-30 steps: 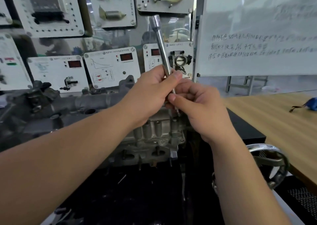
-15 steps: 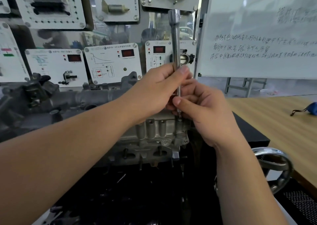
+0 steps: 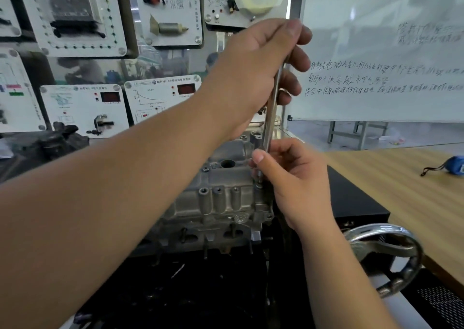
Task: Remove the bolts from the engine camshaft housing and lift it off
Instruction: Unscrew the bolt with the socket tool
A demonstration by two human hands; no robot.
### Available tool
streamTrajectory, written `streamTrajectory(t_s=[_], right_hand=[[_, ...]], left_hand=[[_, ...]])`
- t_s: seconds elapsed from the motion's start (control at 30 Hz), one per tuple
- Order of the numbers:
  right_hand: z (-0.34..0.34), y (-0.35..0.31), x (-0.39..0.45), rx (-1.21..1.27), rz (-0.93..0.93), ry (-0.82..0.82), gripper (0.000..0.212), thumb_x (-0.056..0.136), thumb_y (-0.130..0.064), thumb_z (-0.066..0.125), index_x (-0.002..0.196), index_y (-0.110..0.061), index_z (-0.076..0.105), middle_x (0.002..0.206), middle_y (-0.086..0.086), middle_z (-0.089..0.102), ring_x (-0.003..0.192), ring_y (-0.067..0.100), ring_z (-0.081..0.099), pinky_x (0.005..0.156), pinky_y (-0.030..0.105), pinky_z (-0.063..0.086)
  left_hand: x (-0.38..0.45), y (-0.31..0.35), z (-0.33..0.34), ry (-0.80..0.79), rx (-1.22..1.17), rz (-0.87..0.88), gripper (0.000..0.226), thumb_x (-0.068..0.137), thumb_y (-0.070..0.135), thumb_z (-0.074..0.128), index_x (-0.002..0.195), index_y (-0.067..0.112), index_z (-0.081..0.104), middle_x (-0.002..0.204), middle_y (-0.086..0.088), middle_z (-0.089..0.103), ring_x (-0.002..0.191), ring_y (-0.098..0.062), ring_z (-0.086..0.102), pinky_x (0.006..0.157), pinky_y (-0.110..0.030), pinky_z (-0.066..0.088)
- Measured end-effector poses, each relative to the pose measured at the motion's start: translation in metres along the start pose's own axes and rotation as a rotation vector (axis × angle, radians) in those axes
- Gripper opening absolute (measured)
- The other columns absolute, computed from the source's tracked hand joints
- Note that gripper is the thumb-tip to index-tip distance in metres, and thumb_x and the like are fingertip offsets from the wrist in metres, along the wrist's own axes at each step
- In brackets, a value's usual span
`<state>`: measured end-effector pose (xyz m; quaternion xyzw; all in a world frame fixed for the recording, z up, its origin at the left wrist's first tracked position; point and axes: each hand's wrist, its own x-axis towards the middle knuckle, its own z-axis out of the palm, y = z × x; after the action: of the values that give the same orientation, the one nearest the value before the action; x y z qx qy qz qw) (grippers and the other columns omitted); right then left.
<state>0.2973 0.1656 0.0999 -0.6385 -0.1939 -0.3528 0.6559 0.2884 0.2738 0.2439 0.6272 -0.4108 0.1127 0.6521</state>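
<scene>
Left hand (image 3: 261, 70) grips the wrench (image 3: 272, 107) top to turn it; right hand (image 3: 296, 178) fingers pinch its base, steadying it on a housing (image 3: 221, 198) bolt (image 3: 258, 184).

Access to the grey cast-metal camshaft housing (image 3: 221, 198) is closed behind by white instrument panels (image 3: 160, 97) and narrowed on the right by a black box (image 3: 356, 198) and chromed handwheel (image 3: 386, 253); open room is left above the wooden tabletop (image 3: 414, 190).

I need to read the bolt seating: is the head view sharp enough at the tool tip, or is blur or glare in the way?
Head view: housing fairly sharp; tool shaft glints; tip hidden behind right hand; left hand slightly blurred; edges bowed by wide-angle lens.
</scene>
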Motion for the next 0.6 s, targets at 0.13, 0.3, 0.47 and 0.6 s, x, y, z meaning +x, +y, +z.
streamTrajectory(t_s=[0.13,0.3,0.47,0.6], right_hand=[[0.003,0.002,-0.002,0.036,-0.005,-0.019,0.009,0.086,-0.042,0.070,0.094,-0.039,0.074,0.083,0.001,0.077,0.084,0.020,0.076,0.080,0.054,0.061],[0.003,-0.002,-0.005,0.062,0.000,-0.106,0.017,0.094,-0.037,0.060,0.105,-0.039,0.072,0.094,-0.001,0.077,0.092,0.019,0.076,0.083,0.044,0.062],[0.002,-0.004,-0.009,0.034,0.005,-0.097,0.023,0.091,-0.040,0.064,0.113,-0.033,0.064,0.095,0.001,0.076,0.092,0.022,0.074,0.085,0.044,0.061],[0.004,-0.003,-0.009,-0.082,-0.019,-0.014,0.018,0.087,-0.045,0.066,0.090,-0.028,0.070,0.075,0.005,0.069,0.072,0.028,0.067,0.069,0.044,0.056]], left_hand=[[-0.002,-0.003,0.001,0.045,-0.159,-0.088,0.031,0.111,0.031,0.037,0.107,0.010,0.060,0.073,-0.001,0.062,0.053,-0.013,0.047,0.050,-0.027,0.039],[-0.005,-0.010,-0.005,0.033,-0.303,-0.185,0.037,0.111,0.037,0.033,0.105,0.012,0.059,0.071,0.002,0.058,0.051,-0.010,0.039,0.051,-0.025,0.036],[-0.006,-0.012,0.004,0.069,-0.308,-0.125,0.020,0.106,0.028,0.050,0.092,0.015,0.055,0.072,0.002,0.053,0.052,-0.009,0.048,0.049,-0.022,0.039],[-0.005,-0.016,0.014,0.038,-0.293,-0.106,0.027,0.107,0.036,0.045,0.089,0.016,0.049,0.070,0.002,0.049,0.043,-0.007,0.031,0.042,-0.021,0.026]])
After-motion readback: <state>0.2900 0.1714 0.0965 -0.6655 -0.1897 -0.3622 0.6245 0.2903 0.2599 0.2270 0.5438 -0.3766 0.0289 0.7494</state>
